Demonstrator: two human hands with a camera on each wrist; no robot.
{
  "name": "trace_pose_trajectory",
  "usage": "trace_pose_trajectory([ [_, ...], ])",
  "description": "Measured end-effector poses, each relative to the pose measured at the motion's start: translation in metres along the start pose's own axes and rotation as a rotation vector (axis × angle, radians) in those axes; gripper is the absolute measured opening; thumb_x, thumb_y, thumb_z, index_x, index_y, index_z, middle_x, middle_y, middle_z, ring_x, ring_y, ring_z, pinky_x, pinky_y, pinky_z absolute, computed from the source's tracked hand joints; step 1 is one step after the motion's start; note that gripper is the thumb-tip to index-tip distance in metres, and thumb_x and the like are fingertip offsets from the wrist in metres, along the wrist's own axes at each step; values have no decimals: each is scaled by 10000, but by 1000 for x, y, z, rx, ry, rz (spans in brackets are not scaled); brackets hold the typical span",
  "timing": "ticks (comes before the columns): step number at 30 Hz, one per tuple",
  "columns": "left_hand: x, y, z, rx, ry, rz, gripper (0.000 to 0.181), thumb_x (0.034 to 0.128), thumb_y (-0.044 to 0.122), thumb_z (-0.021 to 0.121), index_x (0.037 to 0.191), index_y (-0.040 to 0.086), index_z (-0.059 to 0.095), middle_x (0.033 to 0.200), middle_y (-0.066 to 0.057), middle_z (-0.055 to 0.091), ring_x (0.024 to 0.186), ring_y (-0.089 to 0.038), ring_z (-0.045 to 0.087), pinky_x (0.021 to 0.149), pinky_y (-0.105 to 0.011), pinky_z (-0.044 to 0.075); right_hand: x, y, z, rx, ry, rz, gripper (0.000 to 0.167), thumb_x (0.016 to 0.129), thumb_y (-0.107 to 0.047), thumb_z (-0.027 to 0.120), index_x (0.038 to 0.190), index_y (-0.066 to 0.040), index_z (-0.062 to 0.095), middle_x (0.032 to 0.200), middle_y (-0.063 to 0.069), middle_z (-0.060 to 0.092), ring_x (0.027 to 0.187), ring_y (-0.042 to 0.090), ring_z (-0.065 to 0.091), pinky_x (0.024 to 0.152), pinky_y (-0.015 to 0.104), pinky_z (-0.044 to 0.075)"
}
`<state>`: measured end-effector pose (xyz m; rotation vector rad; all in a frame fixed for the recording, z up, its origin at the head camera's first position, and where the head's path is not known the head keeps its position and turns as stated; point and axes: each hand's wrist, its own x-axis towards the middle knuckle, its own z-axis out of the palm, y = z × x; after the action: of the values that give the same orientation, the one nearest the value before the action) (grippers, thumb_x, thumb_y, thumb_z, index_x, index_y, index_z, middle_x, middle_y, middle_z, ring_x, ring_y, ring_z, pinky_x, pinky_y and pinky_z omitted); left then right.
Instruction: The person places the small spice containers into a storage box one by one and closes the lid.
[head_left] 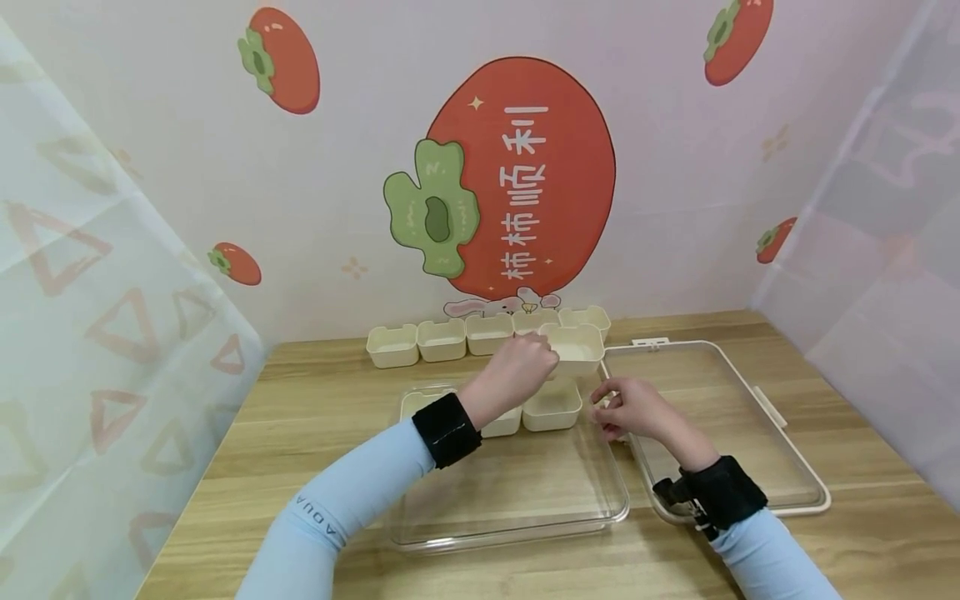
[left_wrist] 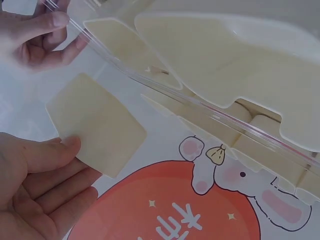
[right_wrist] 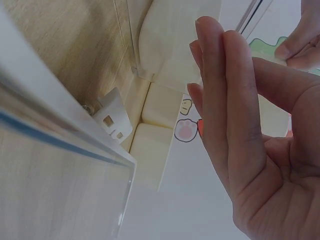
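My left hand (head_left: 517, 360) pinches a small cream bin (head_left: 579, 348) by its side. The bin hangs in the air above the far right part of a clear plastic box (head_left: 510, 543). In the left wrist view, the thumb lies on the held bin's (left_wrist: 95, 127) outer face. Inside the box stand cream bins (head_left: 552, 407) along its far side, partly hidden by my left forearm. My right hand (head_left: 633, 408) is beside the box's right wall, fingers loosely bent and holding nothing. Whether it touches the wall, I cannot tell.
Several more cream bins (head_left: 393, 346) stand in a row against the patterned backdrop at the table's back. A clear lid (head_left: 723, 425) with a white rim and latches lies right of the box. Wood-grain table (head_left: 247, 467) shows at the left.
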<state>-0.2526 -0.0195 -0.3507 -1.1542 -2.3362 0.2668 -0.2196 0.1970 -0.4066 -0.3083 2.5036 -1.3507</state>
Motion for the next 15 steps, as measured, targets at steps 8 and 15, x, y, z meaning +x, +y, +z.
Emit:
trace_pose_trajectory([
  [8, -14, 1, -7, 26, 28, 13, 297, 877, -19, 542, 747, 184, 716, 721, 40, 636, 754, -113, 588, 592, -207, 491, 0, 1, 0, -5, 7, -8, 264, 849, -27, 635, 1063, 105, 555, 730, 223, 671, 573, 177, 666, 562, 326, 565],
  [15, -26, 0, -10, 14, 54, 24, 285, 882, -20, 548, 771, 175, 725, 720, 50, 640, 766, -102, 592, 671, -207, 517, 0, 0, 0, 2, 0, -7, 272, 854, -32, 633, 1071, 112, 555, 743, 241, 673, 573, 182, 669, 576, 348, 569],
])
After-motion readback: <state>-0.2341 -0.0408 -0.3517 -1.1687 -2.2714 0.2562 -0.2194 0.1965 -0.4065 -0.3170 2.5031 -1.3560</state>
